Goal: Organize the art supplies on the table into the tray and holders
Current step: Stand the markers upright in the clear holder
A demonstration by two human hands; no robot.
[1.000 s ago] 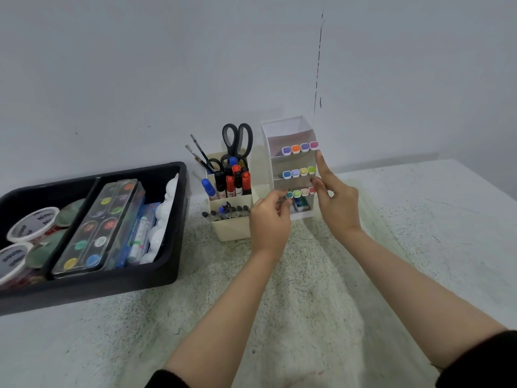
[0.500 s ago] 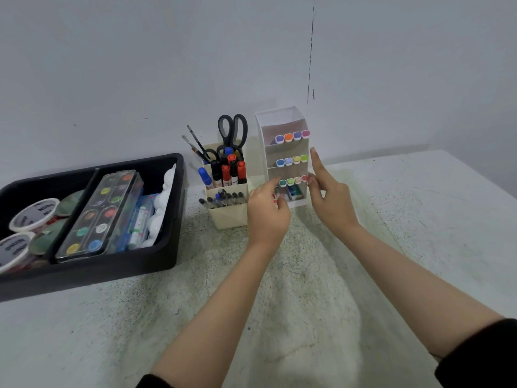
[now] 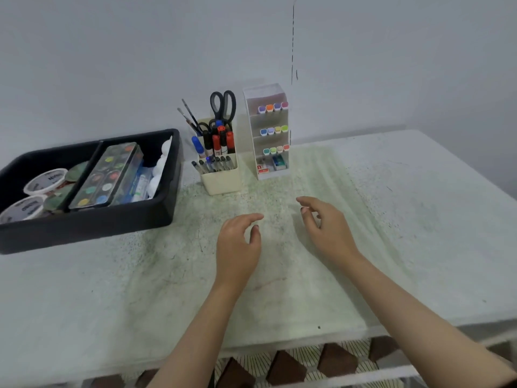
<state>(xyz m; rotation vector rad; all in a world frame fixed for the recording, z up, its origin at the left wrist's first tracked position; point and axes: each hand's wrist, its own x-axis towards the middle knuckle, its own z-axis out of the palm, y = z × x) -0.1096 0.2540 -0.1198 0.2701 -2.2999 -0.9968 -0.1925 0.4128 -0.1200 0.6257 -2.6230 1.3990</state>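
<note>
The left hand and right hand are hovering, fingers released and empty, seemingly because the white tiered plastic marker holder beyond them is looking full.

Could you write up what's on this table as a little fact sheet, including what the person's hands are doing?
Tray: black tray at the left, holding a watercolour set and white tubs
Pen holder: cream holder beside the tray, with scissors, brushes, markers and pens
Marker rack: white tiered rack right of the cream holder, three rows of coloured caps
Left hand: left hand above the table, fingers loosely curled, holding nothing
Right hand: right hand alongside, also empty
</note>
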